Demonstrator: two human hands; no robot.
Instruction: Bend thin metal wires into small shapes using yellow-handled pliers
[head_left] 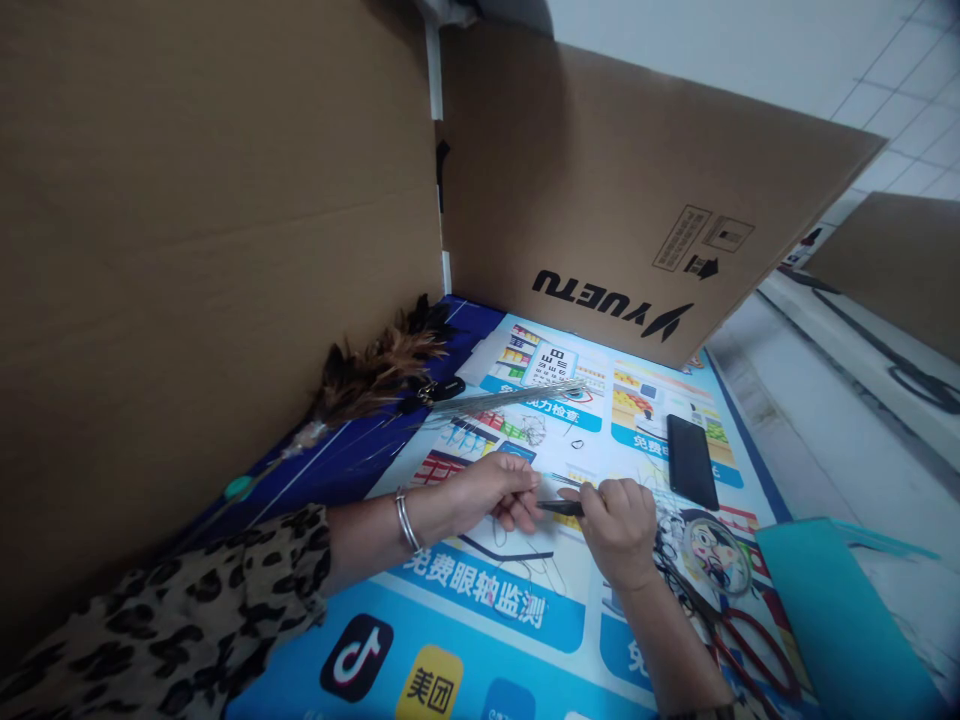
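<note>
The fingers of the right hand (619, 525) are curled closed around the near end of a slim dark tool (559, 508), which hides that end inside the fist. The tool lies almost level just above the table, between the two hands. Its long axis runs side to side and its free tip points left, toward the left hand (487, 495). The fingertips of the left hand are bunched in a pinch right at that tip. Whatever they nip is too fine to make out, and whether they touch the tool itself cannot be told. Thin dark wire loops (525, 560) trail over the printed poster (480, 600) beneath both hands, though their ends are hard to follow.

A silver bangle (406, 520) sits on the left wrist, above a leopard-print sleeve (187, 610). Beyond the hands lies a bundle of thin metal rods (510, 398), beside a feather duster (375, 375). A black phone (691, 460) lies to the right. Red-handled scissors (750, 640) are partly covered by the right forearm, and a teal sheet (832, 620) is cut off by the frame. Cardboard walls (600, 180) stand behind.
</note>
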